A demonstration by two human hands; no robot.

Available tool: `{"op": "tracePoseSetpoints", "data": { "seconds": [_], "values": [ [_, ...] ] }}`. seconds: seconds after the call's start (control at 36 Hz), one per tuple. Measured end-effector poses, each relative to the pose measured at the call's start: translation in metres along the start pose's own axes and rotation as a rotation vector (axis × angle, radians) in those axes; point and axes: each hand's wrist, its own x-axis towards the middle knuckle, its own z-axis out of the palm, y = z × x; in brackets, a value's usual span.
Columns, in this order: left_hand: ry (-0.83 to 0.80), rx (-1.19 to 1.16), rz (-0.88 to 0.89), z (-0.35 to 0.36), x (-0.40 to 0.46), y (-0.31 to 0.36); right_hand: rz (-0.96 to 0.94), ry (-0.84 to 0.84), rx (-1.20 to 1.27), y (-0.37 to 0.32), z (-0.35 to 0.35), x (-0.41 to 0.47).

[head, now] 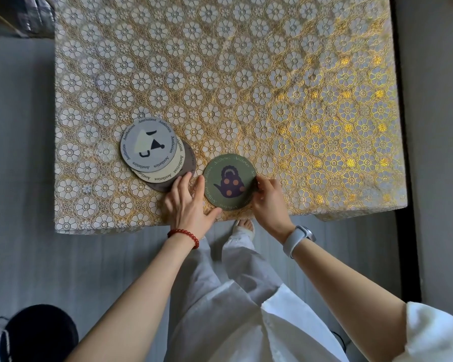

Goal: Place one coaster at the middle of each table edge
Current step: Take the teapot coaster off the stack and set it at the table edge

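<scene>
A green round coaster with a purple teapot print lies near the middle of the table's near edge. My right hand pinches its right rim between thumb and fingers. My left hand rests flat with fingers spread, thumb and forefinger touching the coaster's left rim. To the left sits a fanned stack of three coasters: a grey one on top, a cream one under it, a brown one at the bottom, its lower edge touched by my left fingertips.
The table wears a gold and white floral lace cloth. Grey floor surrounds it. A dark strip runs along the table's right side. A black round object sits at the lower left on the floor.
</scene>
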Motion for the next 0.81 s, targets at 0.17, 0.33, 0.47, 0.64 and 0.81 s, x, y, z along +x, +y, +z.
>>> {"op": "tracePoseSetpoints", "data": {
  "seconds": [0.17, 0.33, 0.47, 0.64, 0.81],
  "values": [
    [-0.028, 0.004, 0.001, -0.0004, 0.0023, -0.0007, 0.009, 0.014, 0.001, 0.0034, 0.0004, -0.0009],
    [-0.058, 0.018, 0.001, -0.0021, 0.0037, -0.0012, -0.008, 0.021, -0.017, 0.0056, 0.001, -0.0031],
    [-0.07, 0.026, 0.001, -0.0032, 0.0035, -0.0015, -0.023, 0.014, -0.061, 0.007, 0.0005, -0.003],
    [-0.068, 0.028, 0.003, -0.0025, 0.0031, -0.0018, -0.033, -0.011, -0.148, 0.0084, -0.0013, -0.0009],
    [-0.066, 0.045, 0.0, -0.0034, 0.0025, -0.0023, -0.072, 0.016, -0.271, 0.0044, -0.0031, -0.0078]
  ]
}}
